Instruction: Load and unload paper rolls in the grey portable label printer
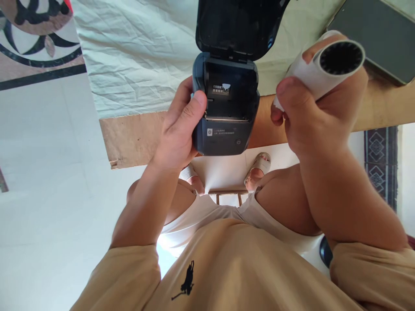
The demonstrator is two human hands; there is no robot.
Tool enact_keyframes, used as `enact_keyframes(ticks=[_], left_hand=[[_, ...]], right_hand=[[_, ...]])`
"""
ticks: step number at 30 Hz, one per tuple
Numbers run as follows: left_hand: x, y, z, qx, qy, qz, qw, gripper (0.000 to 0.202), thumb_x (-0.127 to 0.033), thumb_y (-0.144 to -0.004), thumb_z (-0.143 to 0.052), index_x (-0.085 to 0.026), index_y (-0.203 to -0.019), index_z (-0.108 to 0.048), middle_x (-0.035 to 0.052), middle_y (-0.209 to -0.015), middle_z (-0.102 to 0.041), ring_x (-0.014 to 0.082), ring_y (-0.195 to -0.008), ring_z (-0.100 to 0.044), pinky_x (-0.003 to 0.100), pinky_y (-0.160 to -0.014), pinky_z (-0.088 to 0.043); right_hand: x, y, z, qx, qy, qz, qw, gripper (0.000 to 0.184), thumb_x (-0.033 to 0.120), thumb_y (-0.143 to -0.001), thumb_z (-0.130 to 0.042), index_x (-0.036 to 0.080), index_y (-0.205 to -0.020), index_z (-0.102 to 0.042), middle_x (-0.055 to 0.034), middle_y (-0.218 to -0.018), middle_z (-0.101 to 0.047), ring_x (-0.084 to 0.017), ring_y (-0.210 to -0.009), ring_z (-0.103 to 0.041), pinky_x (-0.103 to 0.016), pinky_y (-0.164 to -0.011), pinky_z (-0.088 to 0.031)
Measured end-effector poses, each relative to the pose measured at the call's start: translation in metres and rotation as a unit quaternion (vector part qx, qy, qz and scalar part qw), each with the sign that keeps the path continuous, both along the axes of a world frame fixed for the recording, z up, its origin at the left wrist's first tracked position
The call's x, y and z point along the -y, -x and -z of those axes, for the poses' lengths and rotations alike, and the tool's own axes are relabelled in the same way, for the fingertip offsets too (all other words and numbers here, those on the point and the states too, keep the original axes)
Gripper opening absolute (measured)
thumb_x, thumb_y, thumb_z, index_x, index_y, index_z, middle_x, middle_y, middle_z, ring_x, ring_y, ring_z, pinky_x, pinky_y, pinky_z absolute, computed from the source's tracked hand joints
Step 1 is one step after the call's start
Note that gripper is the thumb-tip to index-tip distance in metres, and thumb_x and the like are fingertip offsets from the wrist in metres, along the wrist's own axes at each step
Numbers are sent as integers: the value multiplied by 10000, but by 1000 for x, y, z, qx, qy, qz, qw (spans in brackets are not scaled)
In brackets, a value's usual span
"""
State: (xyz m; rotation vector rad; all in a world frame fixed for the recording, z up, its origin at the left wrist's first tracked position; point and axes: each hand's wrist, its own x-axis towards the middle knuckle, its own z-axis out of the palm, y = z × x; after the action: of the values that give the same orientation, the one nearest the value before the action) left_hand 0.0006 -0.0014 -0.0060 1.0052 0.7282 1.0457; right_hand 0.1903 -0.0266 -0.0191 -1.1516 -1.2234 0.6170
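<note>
My left hand (183,123) is closed around the left side of a dark blue-black label printer (227,136), thumb over its edge. The printer's black lid (238,30) is swung up, so the inner compartment shows, with a small printed label inside. In my right hand (324,103) is a white paper roll (311,80) with a black toothed core facing me. My thumb and fingers wrap round the roll, and a loose paper end hangs by the thumb. The roll is apart from the printer, to its right.
A pale green cloth (136,56) covers most of the wooden table (136,138), whose front edge is bare. A dark flat device (379,34), perhaps a tablet or phone, lies at the upper right. Below are my legs and a wooden rung (228,192).
</note>
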Motion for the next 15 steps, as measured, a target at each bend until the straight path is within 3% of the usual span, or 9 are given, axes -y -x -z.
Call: enact_keyframes(ticks=[4, 7, 11, 15], left_hand=[[0, 0, -1, 12, -6, 1, 1000, 321, -476, -909, -622, -186, -1046, -643, 39, -1063, -673, 181, -1057, -666, 207, -690, -524], [0, 0, -2, 16, 5, 7, 1000, 300, -460, -922, -609, -189, -1049, -632, 33, -1043, -671, 157, -1001, -681, 187, -610, -496], [1, 0, -2, 21, 8, 0, 1000, 300, -462, -918, -614, -193, -1051, -623, 16, -990, -669, 107, -794, -681, 199, -639, -522], [4, -1, -2, 22, 8, -4, 1000, 287, -446, -927, -607, -195, -1066, -601, 18, -1062, -675, 90, -718, -672, 197, -491, -428]], right_hand=[[4, -1, 0, 138, 16, 22, 990, 475, 552, -852, -576, 111, -744, -436, 2, -661, -427, -11, -622, -391, -197, -605, -289], [5, -2, -1, 230, 6, 41, 972, 444, 547, -890, -521, 113, -808, -476, -10, -750, -507, -15, -681, -428, -199, -649, -299], [2, -3, 2, 248, -22, 35, 968, 417, 544, -924, -480, 128, -936, -492, -17, -847, -535, -23, -729, -454, -205, -690, -344], [1, -6, 7, 269, -1, 7, 963, 461, 595, -933, -437, 140, -1000, -469, -21, -873, -529, -31, -736, -457, -207, -692, -374]])
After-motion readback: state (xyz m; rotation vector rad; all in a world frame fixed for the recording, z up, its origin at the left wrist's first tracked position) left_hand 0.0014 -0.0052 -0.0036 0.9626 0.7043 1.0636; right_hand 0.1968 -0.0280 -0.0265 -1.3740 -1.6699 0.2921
